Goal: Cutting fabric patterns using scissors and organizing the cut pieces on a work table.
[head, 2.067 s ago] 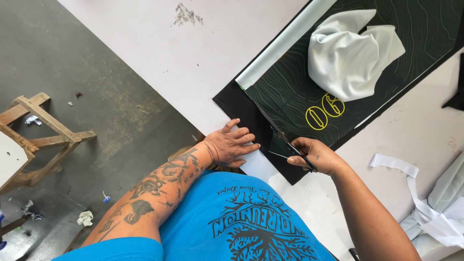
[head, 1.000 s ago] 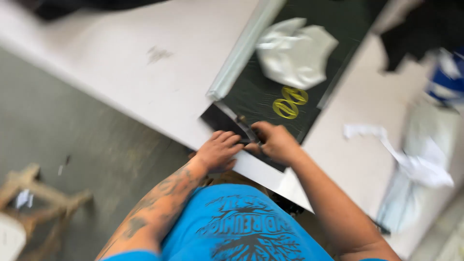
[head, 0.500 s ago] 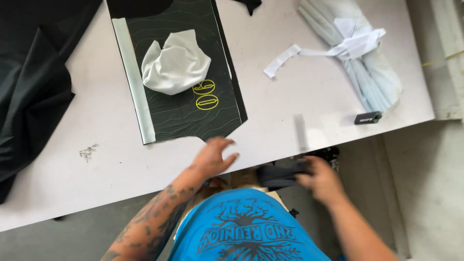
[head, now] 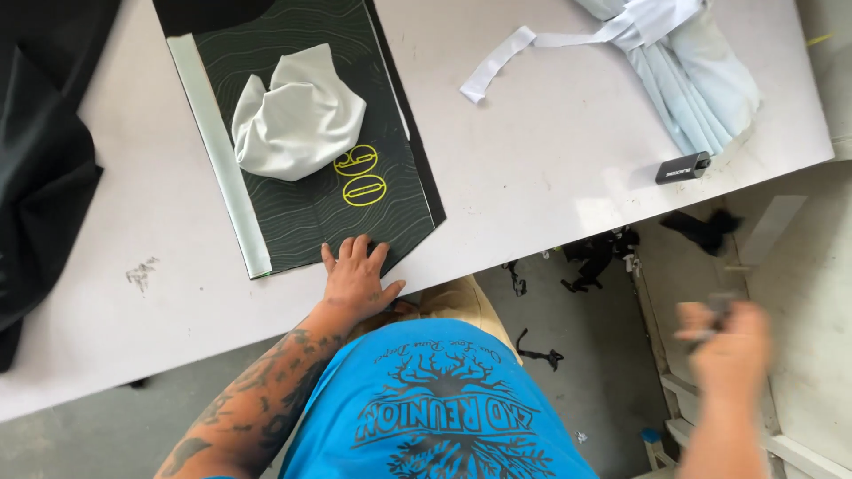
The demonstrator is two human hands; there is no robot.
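Observation:
A dark fabric panel [head: 302, 213] with thin wavy lines and yellow printed marks lies on the white table [head: 550, 177]. A crumpled white cloth [head: 297, 115] rests on it, and a pale strip [head: 217, 151] runs along its left edge. My left hand [head: 355, 279] lies flat, fingers spread, on the panel's near edge. My right hand [head: 728, 346] is blurred, off the table to the right, fingers curled around a small grey thing that looks like scissors. A black scrap [head: 706, 229] hangs in the air above that hand.
A black cloth [head: 40, 177] covers the table's left end. A pale blue folded bundle [head: 692, 62] with a white strip [head: 515, 49] lies at the back right, with a small black box [head: 683, 167] near the edge. Black scraps [head: 595, 257] litter the floor beside white furniture [head: 799, 293].
My right hand has left the panel and swung down to the right, off the table. A cut black piece has left it. My left hand stays pressed on the panel.

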